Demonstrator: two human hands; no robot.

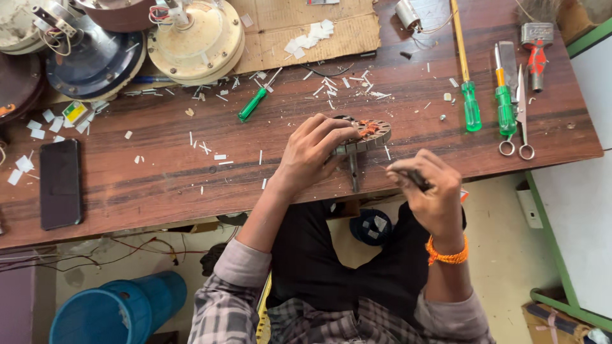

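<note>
Gripping the fan stator (368, 135) at the workbench's (159, 185) near edge, left hand (312, 151) steadies it; right hand (426, 185) clenches a dark tool beside it. Copper shows in few slots; most winding seemingly left.

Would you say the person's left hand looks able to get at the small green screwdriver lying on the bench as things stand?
Probably yes: the left hand rests on the stator, and only paper scraps lie between it and the green screwdriver.

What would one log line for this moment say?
left hand: steadies motor stator at table edge | right hand: grips small dark tool | nearby: green screwdrivers, scissors
</note>
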